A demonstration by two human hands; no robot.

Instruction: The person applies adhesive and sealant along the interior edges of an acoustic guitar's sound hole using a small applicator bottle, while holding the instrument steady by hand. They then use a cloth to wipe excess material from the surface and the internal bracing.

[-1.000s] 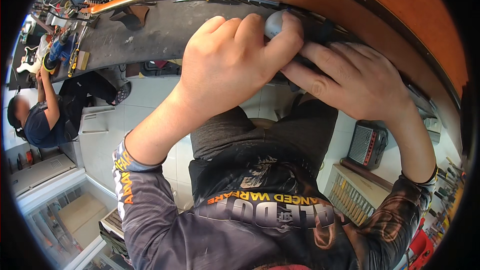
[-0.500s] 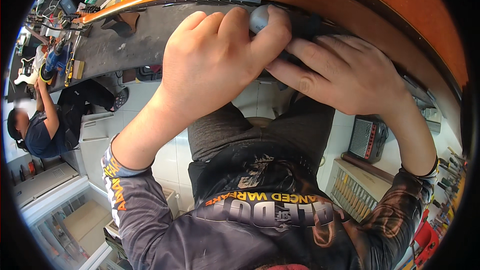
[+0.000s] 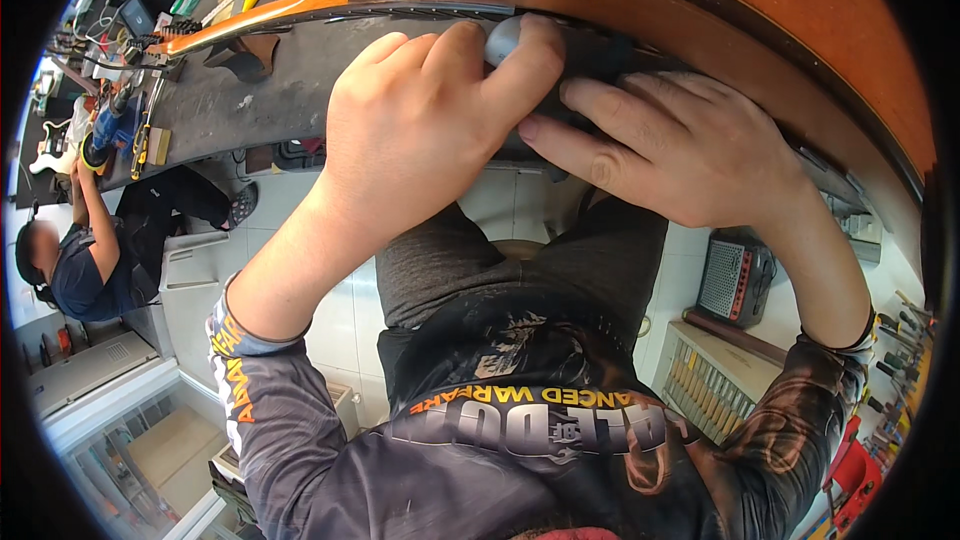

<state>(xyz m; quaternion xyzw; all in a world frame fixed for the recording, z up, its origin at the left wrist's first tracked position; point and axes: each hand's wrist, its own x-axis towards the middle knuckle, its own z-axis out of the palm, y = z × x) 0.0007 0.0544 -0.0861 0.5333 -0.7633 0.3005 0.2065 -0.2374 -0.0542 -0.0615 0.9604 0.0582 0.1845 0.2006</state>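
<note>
My left hand (image 3: 420,100) is closed, thumb and fingers wrapped around a rounded grey-blue object (image 3: 503,41). Only its smooth end shows between them; my hand hides the rest. Opposite it, my right hand (image 3: 690,145) is open, its fingers stretched toward the left hand without touching it. What lies beneath those fingers is dark and partly hidden. Just beyond both hands, an orange-brown guitar (image 3: 800,30) rests on its side, its neck (image 3: 240,15) running off to the left along the dark bench top (image 3: 285,70).
A dark neck rest (image 3: 245,53) supports the guitar neck. At far left another person (image 3: 90,260) works with a blue power tool (image 3: 104,130). A grey-and-red speaker-like box (image 3: 735,278) and a case of several wooden-handled tools (image 3: 700,380) stand low on the right.
My left hand has shifted slightly left with the grey-blue object, widening the gap to my right hand. The right hand has hardly moved.
</note>
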